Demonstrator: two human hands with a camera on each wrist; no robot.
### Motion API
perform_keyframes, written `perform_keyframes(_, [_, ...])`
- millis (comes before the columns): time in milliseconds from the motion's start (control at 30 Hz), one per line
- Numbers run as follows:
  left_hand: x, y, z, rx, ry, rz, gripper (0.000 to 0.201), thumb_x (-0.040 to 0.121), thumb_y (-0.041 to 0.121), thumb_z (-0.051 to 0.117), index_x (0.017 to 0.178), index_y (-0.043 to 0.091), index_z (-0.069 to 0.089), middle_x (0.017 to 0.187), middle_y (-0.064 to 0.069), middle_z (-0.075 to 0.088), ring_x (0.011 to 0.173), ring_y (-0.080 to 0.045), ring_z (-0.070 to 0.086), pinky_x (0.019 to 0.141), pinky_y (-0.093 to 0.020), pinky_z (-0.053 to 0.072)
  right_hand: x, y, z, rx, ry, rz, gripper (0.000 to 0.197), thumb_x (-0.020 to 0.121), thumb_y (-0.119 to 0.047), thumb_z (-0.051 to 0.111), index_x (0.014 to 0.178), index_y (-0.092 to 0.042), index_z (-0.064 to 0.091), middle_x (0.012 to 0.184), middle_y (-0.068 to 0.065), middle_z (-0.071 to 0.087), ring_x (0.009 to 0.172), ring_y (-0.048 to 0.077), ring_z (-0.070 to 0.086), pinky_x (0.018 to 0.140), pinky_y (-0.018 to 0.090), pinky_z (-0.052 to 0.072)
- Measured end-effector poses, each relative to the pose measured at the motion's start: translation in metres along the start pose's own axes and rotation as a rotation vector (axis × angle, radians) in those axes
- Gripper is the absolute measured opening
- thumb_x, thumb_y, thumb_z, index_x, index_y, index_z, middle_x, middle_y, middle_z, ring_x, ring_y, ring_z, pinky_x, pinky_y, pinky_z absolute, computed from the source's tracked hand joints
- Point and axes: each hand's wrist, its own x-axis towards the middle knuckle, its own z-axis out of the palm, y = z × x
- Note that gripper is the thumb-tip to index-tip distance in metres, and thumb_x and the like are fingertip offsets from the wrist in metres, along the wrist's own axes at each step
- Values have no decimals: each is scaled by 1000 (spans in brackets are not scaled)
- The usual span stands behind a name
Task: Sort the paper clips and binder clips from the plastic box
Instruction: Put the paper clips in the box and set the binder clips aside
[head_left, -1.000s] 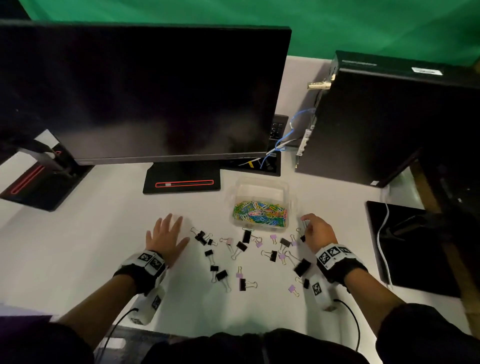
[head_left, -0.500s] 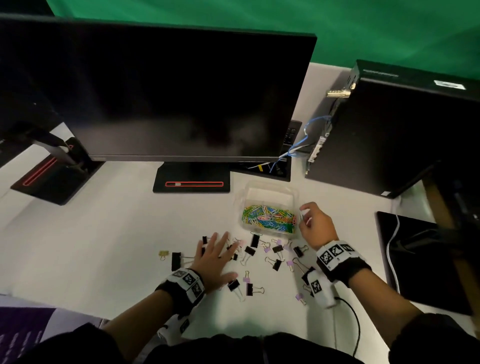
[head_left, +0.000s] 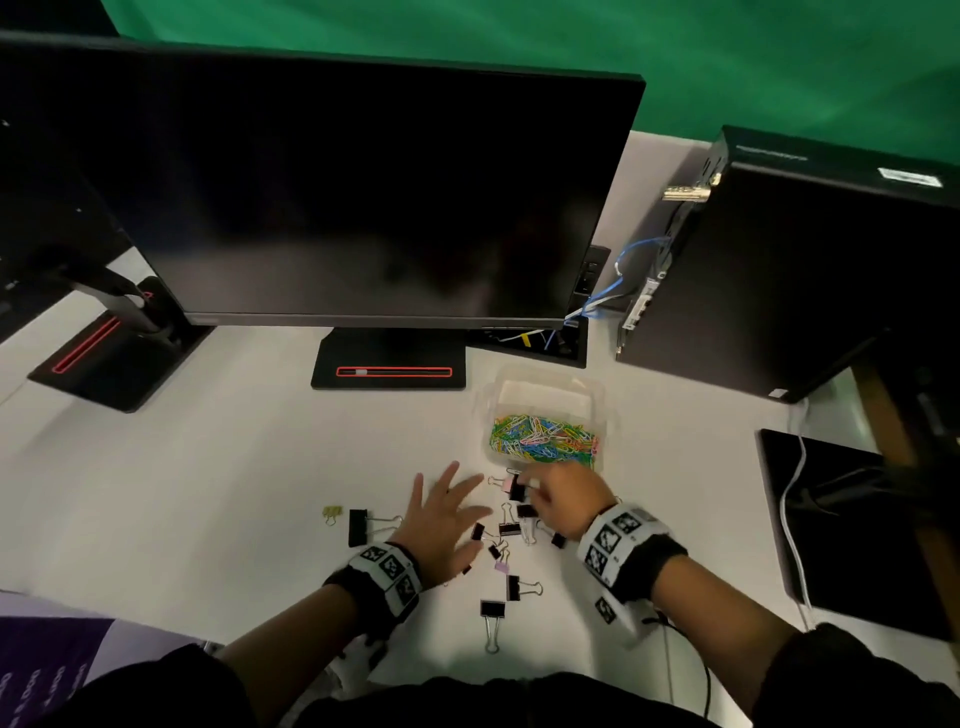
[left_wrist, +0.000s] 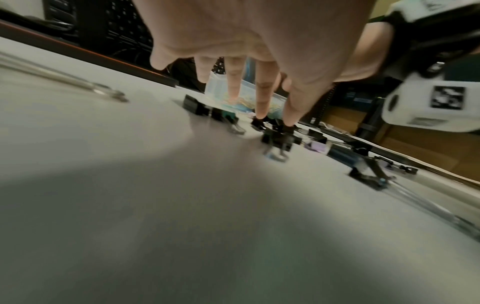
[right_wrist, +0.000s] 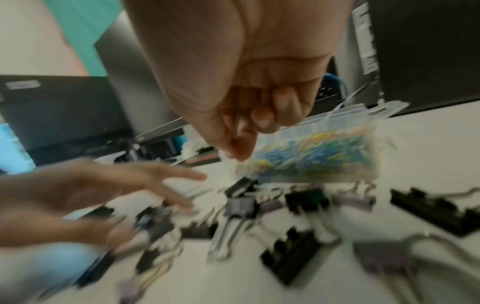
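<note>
Now, left hand (head_left: 441, 525): flat, fingers spread over binder clips (head_left: 511, 530), lower centre.
Right hand (head_left: 563, 499): fingers curled; contents unclear.
Plastic box (head_left: 597, 395): paper clips (head_left: 543, 436) inside, long axis left-right.

Dim, wide-angle bowed edges; both wrist views motion-blurred.

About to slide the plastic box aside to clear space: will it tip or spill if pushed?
The plastic box looks low and wide, so it will likely slide, not tip. It seems thin and light, so a firm shove could jolt it. The paper clips lie loose with no lid on, so some may hop out.
</note>
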Motion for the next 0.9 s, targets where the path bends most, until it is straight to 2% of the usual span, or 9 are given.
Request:
perform_keyframes(33, [4,-4,0,4,31,0,45,74,50,34,110,36,57,137,1,53,136,-31,31,84,-66,47,-2,-3,7,-61,-54,11,35,90,-19,42,123,-22,51,97,9,69,89,28,64,78,32,51])
perform_keyframes(67, [9,-5,-3,-27,56,21,48,78,47,33,118,32,56,143,1,46,140,-31,28,92,-68,41,-3,-6,13,-101,-93,36,41,91,-21,39,132,-22,40,103,11,68,93,30,63,79,35,51])
perform_keyframes(133, [16,-3,-7,-83,44,37,52,90,41,35,140,26,35,157,4,16,147,-26,3,112,-66,14,-2,-7,21,-120,-143,113,52,93,-23,36,142,-21,19,111,12,65,99,31,61,81,39,51])
perform_keyframes(200, [19,2,-14,-115,-5,36,59,95,36,38,148,24,16,159,8,0,147,-20,-9,117,-59,1,-2,-8,27,-116,-149,155,53,94,-23,35,143,-18,15,112,15,64,102,33,60,83,41,48])
perform_keyframes(333, [24,16,-12,-155,-43,82,64,95,36,41,149,22,10,159,8,0,147,-19,-6,117,-56,1,-12,-9,37,-84,-99,152,49,91,-19,37,139,-18,26,108,14,66,102,32,61,92,41,42])
perform_keyframes(433, [22,21,-5,-157,-36,96,62,95,35,40,149,22,11,159,8,0,147,-18,-4,118,-55,0,-14,-2,36,-69,-88,167,47,91,-18,36,137,-23,32,115,13,64,109,31,57,97,39,40])
perform_keyframes(567, [18,18,-6,-152,8,89,57,95,34,40,147,24,20,159,7,4,147,-18,-1,118,-51,2,-10,2,22,-27,0,166,43,91,-21,38,133,-27,39,117,12,63,104,31,59,85,37,50])
perform_keyframes(700, [12,6,-11,-137,94,16,57,93,31,42,145,25,20,158,5,-1,147,-18,-2,118,-48,2,3,-4,13,-67,1,126,41,93,-20,34,132,-25,41,113,12,64,101,31,60,83,38,50])
perform_keyframes(900, [-3,-23,-18,-114,179,-220,55,92,35,44,143,25,25,155,-1,14,145,-22,9,119,-48,9,25,-16,13,-251,-86,105,35,91,-12,40,125,-19,49,114,11,64,102,31,61,84,39,52])
